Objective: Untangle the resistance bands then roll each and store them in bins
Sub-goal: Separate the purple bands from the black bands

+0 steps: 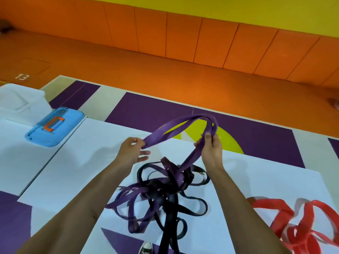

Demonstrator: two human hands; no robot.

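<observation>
Left hand (133, 151): we pinch one end of the raised purple band (161, 133) between thumb and forefinger, the other fingers loose.
Right hand (211, 149): our fingers are curled round the loop's other side.
Purple band: arched between our hands, running down into the tangle (165, 186).
Tangle: purple and black bands on the white table (73, 162).
Red bands (300, 235): heaped at right.
Far left: blue lid (64, 132), white bin (22, 99).

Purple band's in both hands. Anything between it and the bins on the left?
Yes. The purple band, held by left hand and right hand, runs down into the tangle, wound among black bands. Nothing visible lies on the white surface between there and the blue-lidded bin, which looks closed.
</observation>
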